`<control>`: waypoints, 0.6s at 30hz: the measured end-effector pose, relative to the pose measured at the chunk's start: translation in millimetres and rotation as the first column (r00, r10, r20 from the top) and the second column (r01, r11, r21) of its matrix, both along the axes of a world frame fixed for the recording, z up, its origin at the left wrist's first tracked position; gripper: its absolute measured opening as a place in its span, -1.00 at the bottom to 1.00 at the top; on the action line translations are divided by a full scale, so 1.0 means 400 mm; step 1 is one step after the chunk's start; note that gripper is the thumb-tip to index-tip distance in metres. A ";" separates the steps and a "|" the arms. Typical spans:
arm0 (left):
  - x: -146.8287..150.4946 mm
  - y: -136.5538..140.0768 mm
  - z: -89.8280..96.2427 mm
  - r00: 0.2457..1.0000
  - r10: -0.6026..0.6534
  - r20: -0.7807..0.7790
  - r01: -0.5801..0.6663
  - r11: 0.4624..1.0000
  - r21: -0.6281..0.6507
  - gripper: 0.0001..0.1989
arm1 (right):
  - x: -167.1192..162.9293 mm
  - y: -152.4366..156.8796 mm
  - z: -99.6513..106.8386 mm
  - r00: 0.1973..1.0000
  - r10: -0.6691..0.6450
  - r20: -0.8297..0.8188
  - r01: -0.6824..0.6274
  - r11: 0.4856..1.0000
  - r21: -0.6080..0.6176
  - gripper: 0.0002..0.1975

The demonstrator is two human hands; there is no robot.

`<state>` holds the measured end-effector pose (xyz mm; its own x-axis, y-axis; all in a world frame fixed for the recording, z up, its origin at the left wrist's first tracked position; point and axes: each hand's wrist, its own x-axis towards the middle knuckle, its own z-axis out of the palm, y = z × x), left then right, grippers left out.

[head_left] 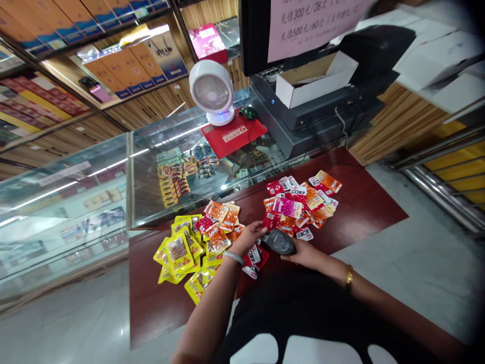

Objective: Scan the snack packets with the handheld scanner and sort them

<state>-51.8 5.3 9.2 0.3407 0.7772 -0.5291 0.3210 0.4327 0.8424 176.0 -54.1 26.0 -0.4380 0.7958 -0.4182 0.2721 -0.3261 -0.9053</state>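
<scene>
My left hand (248,238) pinches a small red snack packet (271,220) by its edge, above the brown table (155,308). Close beside it, my right hand (304,254) is wrapped round a dark handheld barcode scanner (281,242), whose grip is mostly hidden. Beyond both hands spreads a loose pile of red, orange and white packets (322,199), with a magenta packet (288,208) on top. To the left lie orange packets (219,238) next to a heap of yellow packets (178,251). Several red and white packets (251,256) sit under my left wrist, partly covered.
A glass display counter (151,177) borders the table's far edge. On it stand a white fan (212,91), a red mat (231,139) and a mouse (248,112). A monitor (255,40) and an open white box (314,83) are at the back right.
</scene>
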 end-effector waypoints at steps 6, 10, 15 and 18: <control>-0.072 0.011 0.035 0.904 -0.096 -0.418 0.154 0.982 0.108 -0.71 | 0.001 -0.005 -0.005 0.999 0.016 0.050 -0.014 1.000 -0.026 -0.40; -0.146 -0.068 0.048 0.517 -0.236 -0.823 0.446 0.895 0.024 -0.70 | 0.004 -0.009 -0.004 0.998 0.010 0.066 -0.010 1.000 0.001 -0.42; -0.148 -0.146 0.042 0.439 -0.235 -0.867 0.541 0.840 0.046 -0.66 | 0.000 -0.004 0.021 0.996 0.011 0.086 -0.008 0.999 -0.037 -0.47; -0.151 -0.144 0.037 0.467 -0.219 -0.857 0.489 0.871 0.044 -0.71 | -0.003 -0.001 0.026 0.998 0.016 0.064 -0.014 0.999 -0.037 -0.48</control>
